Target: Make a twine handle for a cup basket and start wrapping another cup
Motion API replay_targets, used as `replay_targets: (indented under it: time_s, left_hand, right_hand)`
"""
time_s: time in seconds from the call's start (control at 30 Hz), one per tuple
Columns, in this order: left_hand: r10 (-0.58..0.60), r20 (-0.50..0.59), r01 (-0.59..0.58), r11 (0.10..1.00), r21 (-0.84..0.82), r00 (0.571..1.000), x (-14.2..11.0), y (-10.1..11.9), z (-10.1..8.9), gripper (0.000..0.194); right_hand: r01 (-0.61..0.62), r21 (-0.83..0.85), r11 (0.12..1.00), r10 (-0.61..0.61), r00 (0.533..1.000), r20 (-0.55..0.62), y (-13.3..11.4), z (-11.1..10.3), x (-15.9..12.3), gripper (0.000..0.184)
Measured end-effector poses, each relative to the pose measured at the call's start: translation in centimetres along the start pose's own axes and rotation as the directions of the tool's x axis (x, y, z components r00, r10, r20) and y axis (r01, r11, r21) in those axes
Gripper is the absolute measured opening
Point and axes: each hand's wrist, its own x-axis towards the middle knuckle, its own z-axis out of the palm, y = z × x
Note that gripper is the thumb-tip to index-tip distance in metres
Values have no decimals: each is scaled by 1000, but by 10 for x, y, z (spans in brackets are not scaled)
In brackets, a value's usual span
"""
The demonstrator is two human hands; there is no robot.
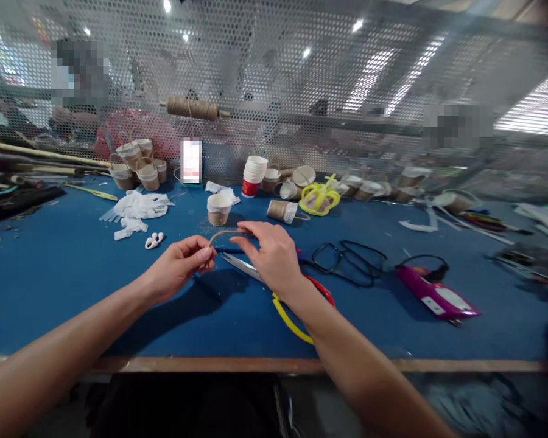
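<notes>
Both my hands hover over the blue table [64, 274], holding a short braided jute cord [223, 233] that arches between them. My left hand [180, 264] pinches the cord's left end between thumb and fingers. My right hand [274, 255] pinches its right end with the fingers curled. Scissors [242, 267] with red and yellow handles lie on the table under my right hand. A paper cup wrapped in jute [219, 208] stands just beyond my hands, and another wrapped cup [282, 211] lies on its side to its right.
A pink glue gun [433, 297] with its black cable [347, 261] lies to the right. White scraps [137, 210], stacked paper cups [253, 175], several finished jute cups [139, 164] and a yellow crown-like frame [319, 198] sit farther back. A twine spool [192, 108] hangs on the mesh screen; people work behind it.
</notes>
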Motion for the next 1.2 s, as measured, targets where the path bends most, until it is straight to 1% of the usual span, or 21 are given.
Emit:
replay_targets:
  time_s: [0.1, 0.2, 0.33, 0.4, 0.47, 0.57, 0.63, 0.7, 0.77, 0.87, 0.93, 1.0, 1.1, 1.13, 1.2]
  left_hand:
    - [0, 14, 0, 1000, -23, 1000, -1, 1, -1, 24]
    - [9, 41, -7, 999, -33, 999, -3, -2, 3, 24]
    - [16, 101, -18, 1000, 17, 995, -6, -9, 10, 21]
    - [29, 89, -31, 999, 31, 996, -6, -10, 11, 19]
    - [42, 54, -43, 999, 20, 998, -5, -9, 9, 17]
    - [46, 7, -46, 998, -52, 999, -3, -7, 4, 15]
    - [48, -3, -48, 994, -99, 999, -1, -6, 2, 15]
    - [51, 1, -50, 993, -107, 999, -1, -6, 2, 16]
    - [54, 19, -53, 996, -66, 998, -2, -5, 4, 16]
    - [46, 96, -53, 996, 77, 994, -4, -3, 8, 17]
    - [41, 134, -61, 986, 154, 990, -5, -1, 10, 18]
    - [56, 119, -77, 980, 181, 991, -6, 0, 9, 18]
    - [88, 83, -100, 983, 151, 993, -5, -1, 3, 14]
    - [95, 82, -105, 986, 127, 992, -4, -1, 1, 13]
    - [107, 77, -112, 992, 64, 991, -3, -2, -3, 12]
  right_hand:
    - [18, -39, 999, -18, 1000, 3, 2, -1, 0, 28]
    - [5, -86, 996, -8, 1000, -23, -1, 0, -2, 30]
    - [-9, -93, 996, 5, 999, -49, -7, 2, -4, 33]
    - [-26, -64, 998, 23, 999, -47, -8, 2, -3, 33]
    - [-43, -18, 999, 42, 998, -45, -8, 2, -3, 29]
    - [-53, 46, 998, 55, 998, -43, -4, 0, -1, 25]
    - [-57, 36, 998, 58, 998, -32, -2, 0, -1, 25]
    - [-55, -12, 998, 55, 998, -10, -1, 0, -2, 25]
    - [-55, -62, 997, 56, 998, 4, -2, 0, -3, 28]
    - [-95, -82, 992, 97, 995, 26, -8, 0, -4, 31]
    - [-145, -32, 989, 146, 987, 63, -13, 0, -4, 29]
    - [-206, 77, 976, 197, 975, 104, -15, -1, -3, 27]
    - [-267, 277, 923, 234, 961, 148, -13, -3, -1, 19]
    - [-266, 316, 911, 230, 962, 149, -11, -3, -1, 17]
    - [-242, 325, 914, 208, 968, 138, -8, -2, 0, 15]
